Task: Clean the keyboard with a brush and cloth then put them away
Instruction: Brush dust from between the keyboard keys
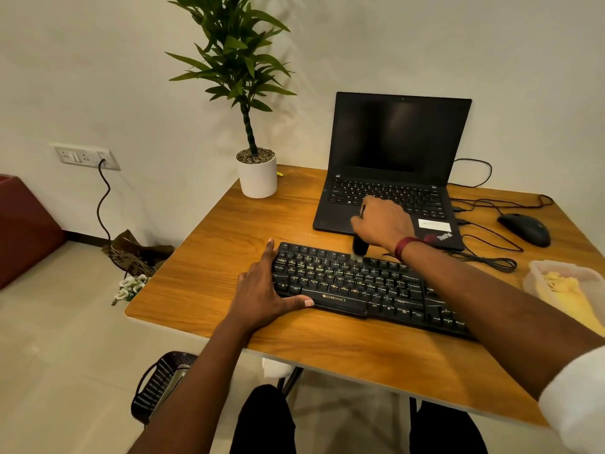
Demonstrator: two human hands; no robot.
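Note:
A black keyboard (347,283) lies across the front of the wooden table (229,244). My left hand (262,290) rests flat at its left end, fingers along the side edge and thumb against the front edge. My right hand (381,222) grips a dark brush (359,247) held upright, its pale bristle tip touching the upper key rows near the keyboard's middle. A yellow cloth (566,290) sits in a clear plastic container (537,273) at the right edge of the table.
An open black laptop (393,165) stands behind the keyboard. A black mouse (523,229) and loose cables (484,257) lie to the right. A white potted plant (257,175) occupies the far left corner. A dark woven basket (157,385) sits on the floor below.

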